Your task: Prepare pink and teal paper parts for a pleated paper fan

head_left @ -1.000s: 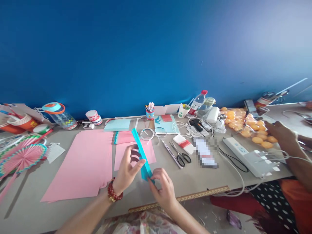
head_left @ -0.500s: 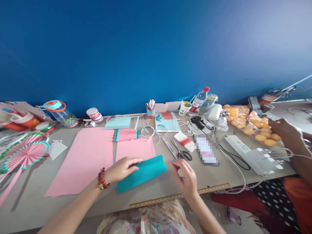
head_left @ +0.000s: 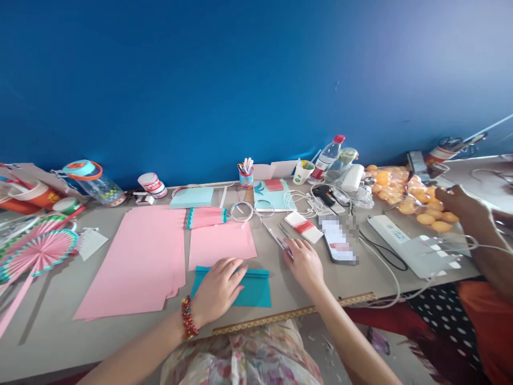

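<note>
My left hand (head_left: 218,289) lies with fingers outstretched on a sheet of teal paper (head_left: 256,291), which has a narrow fold along its far edge. My right hand (head_left: 305,266) rests on the table to the right of it, fingers curled down over the near ends of a slim pen-like tool (head_left: 277,238) and a pair of scissors (head_left: 284,230). The scissors' handles are hidden under this hand. Which of the two the fingers grip cannot be made out. Just beyond the teal paper is a pink sheet (head_left: 224,243) with a pleated pink-and-teal strip (head_left: 206,217) at its top.
Large pink sheets (head_left: 132,262) spread to the left, near a pleated paper fan (head_left: 44,251). On the right are a phone (head_left: 339,240), a power strip (head_left: 409,246) and a bag of orange balls (head_left: 417,195), where another person's hand (head_left: 460,206) reaches in. A bottle (head_left: 326,160) stands by the wall.
My right hand has moved forward onto the scissors and the pen-like tool. The teal paper has turned squarer to the table edge, its fold now at the far side, with my left hand flatter over it.
</note>
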Demonstrator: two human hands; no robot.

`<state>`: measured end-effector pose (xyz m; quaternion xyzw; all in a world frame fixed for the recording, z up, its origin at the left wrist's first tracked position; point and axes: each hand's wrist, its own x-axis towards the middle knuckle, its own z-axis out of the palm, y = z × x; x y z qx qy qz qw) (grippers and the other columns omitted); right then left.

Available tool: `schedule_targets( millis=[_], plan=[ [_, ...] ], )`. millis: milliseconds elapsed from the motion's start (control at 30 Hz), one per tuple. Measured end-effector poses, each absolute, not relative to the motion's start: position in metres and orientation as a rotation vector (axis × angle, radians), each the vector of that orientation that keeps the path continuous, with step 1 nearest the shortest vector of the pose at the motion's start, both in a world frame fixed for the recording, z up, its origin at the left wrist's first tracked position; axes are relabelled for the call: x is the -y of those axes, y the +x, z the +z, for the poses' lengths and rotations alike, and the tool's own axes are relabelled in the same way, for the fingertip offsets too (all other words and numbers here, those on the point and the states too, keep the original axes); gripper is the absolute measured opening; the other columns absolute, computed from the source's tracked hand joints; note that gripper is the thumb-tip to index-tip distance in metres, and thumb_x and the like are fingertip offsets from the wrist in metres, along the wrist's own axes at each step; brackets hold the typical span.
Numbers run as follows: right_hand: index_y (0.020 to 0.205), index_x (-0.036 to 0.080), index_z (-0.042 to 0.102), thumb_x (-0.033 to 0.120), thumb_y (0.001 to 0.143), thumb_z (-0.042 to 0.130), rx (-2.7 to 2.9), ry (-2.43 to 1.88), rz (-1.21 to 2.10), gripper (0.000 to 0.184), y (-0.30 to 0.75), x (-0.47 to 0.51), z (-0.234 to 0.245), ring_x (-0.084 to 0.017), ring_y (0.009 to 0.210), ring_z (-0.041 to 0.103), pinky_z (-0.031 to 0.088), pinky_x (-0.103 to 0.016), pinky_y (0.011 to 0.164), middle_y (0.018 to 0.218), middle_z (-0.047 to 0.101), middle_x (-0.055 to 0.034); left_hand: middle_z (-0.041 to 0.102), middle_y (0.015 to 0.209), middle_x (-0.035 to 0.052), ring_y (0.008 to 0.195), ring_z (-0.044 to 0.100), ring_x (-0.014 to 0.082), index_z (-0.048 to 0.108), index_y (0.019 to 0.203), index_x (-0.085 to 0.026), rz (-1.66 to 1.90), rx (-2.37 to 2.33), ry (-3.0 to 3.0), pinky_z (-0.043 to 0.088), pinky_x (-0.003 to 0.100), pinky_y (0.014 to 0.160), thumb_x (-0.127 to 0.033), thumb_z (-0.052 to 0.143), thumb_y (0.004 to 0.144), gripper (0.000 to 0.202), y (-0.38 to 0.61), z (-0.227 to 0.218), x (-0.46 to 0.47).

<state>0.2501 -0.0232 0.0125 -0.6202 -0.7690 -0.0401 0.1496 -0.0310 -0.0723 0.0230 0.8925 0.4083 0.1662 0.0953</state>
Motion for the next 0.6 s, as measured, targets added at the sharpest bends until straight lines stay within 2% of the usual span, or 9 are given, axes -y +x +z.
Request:
schedule_targets(
  millis=[133, 300, 400, 500, 600],
  plan=[
    [0.102, 0.021, 0.065, 0.016, 0.087, 0.05, 2.251, -1.864, -0.122, 0.021, 0.25, 0.019, 0.019, -0.026, 0.092, 0.061, 0.042, -0.036, 0.078, 0.093, 0.069, -0.0085, 0.051, 0.145, 0.011, 0.133, 0.046, 0.0274, 0.042, 0.146, -0.019, 0.475, -1.201, 2.679, 0.039, 0.046, 0.112, -0.031, 0.051, 0.098, 0.05, -0.028, 0.007, 0.085],
    [0.087, 0.021, 0.061, 0.021, 0.082, 0.055, 2.222, -1.99, -0.149, 0.008, 0.242, 0.012, 0.021, -0.025, 0.089, 0.061, 0.04, -0.033, 0.068, 0.089, 0.068, -0.0094, 0.059, 0.138, 0.0064, 0.124, 0.053, 0.0252, 0.056, 0.132, -0.02, 0.428, -1.271, 2.725, 0.042, 0.045, 0.107, -0.022, 0.052, 0.098, 0.034, -0.024, 0.001, 0.094],
    [0.082, 0.021, 0.058, 0.023, 0.081, 0.055, 2.148, -1.963, -0.165, 0.004, 0.242, 0.01, 0.02, -0.024, 0.087, 0.062, 0.04, -0.031, 0.068, 0.083, 0.068, -0.0079, 0.059, 0.138, 0.0053, 0.122, 0.054, 0.0242, 0.058, 0.129, -0.02, 0.413, -1.274, 2.782, 0.042, 0.042, 0.105, -0.018, 0.051, 0.098, 0.031, -0.023, -0.003, 0.097],
    [0.083, 0.021, 0.057, 0.026, 0.082, 0.053, 2.044, -1.902, -0.134, 0.006, 0.252, 0.018, 0.02, -0.021, 0.075, 0.062, 0.04, -0.029, 0.063, 0.077, 0.067, -0.005, 0.059, 0.138, 0.0037, 0.122, 0.053, 0.0216, 0.059, 0.128, -0.02, 0.436, -1.304, 2.792, 0.041, 0.039, 0.105, -0.021, 0.05, 0.1, 0.03, -0.023, -0.009, 0.098],
    [0.088, 0.021, 0.056, 0.03, 0.084, 0.05, 2.028, -1.813, 0.037, 0.011, 0.266, 0.039, 0.022, -0.018, 0.061, 0.061, 0.04, -0.027, 0.057, 0.073, 0.067, -0.0012, 0.06, 0.137, 0.0036, 0.122, 0.053, 0.0199, 0.059, 0.129, -0.021, 0.404, -1.349, 2.805, 0.041, 0.038, 0.105, -0.023, 0.048, 0.1, 0.031, -0.023, -0.013, 0.099]
  ],
)
